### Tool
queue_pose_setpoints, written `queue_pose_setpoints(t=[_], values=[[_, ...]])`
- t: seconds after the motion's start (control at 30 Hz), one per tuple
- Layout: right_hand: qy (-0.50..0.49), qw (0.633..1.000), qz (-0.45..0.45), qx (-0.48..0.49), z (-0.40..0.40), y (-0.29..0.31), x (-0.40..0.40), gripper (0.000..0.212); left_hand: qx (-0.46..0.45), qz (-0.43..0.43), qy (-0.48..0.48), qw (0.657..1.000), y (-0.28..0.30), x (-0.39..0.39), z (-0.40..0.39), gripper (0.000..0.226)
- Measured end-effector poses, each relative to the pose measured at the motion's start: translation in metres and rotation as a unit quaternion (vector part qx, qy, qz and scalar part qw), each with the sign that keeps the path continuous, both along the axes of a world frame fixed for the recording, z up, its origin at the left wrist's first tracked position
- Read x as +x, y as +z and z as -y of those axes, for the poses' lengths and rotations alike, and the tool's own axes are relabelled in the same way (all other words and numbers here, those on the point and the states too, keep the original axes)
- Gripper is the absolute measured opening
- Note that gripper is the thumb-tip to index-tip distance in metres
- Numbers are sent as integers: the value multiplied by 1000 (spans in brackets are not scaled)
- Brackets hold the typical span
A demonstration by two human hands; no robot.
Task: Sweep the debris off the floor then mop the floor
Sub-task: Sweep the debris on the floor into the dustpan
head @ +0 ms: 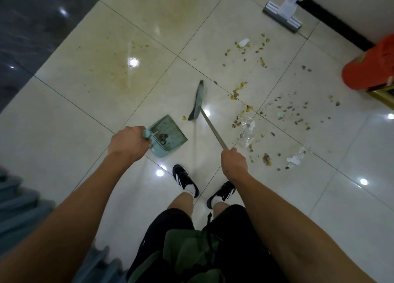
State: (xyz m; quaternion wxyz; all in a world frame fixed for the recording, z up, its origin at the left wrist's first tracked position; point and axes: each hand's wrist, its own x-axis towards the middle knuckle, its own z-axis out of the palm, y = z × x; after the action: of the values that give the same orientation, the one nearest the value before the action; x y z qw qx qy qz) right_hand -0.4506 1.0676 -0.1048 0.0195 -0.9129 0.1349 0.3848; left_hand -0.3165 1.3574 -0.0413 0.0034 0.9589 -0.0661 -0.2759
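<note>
1 broom (pixel 197 100) | 1 dustpan (pixel 168 135) | 1 mop (pixel 282 16) | 2 hands: left hand (pixel 126 143), right hand (pixel 234 161) | 2 shoes (pixel 185 180)

Tiled hall or lobby-like interior, seemingly in a public or commercial building.

Floored in large glossy cream tiles (pixel 213 16) with thin dark grout lines, mirroring several round ceiling lights. Bordered left of those tiles by a band of polished dark stone flooring (pixel 32 22); edged on the far right by a pale wall with a black skirting strip (pixel 332 16). Furnished below that skirting with an orange-red bin-like object (pixel 371 65) beside a gold-coloured fitting (pixel 383 94). Stocked against the same skirting with a flat mop head (pixel 282 19). Exact kind of building not readable.
</note>
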Motion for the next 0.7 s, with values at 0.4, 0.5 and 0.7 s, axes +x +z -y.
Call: queue_pose_setpoints(t=[0.4, 0.5, 0.7], values=[[-55, 997, 2, 45, 43, 0, -42, 35, 24, 24, -22, 999, -10, -12, 38, 23], [-66, 996, 7, 58, 47, 1, -47, 33, 26, 36, -15, 999, -10, -4, 38, 21], [-85, 993, 10, 76, 43, -3, -53, 35, 18, 50, 14, 998, -9, 18, 36, 23]])
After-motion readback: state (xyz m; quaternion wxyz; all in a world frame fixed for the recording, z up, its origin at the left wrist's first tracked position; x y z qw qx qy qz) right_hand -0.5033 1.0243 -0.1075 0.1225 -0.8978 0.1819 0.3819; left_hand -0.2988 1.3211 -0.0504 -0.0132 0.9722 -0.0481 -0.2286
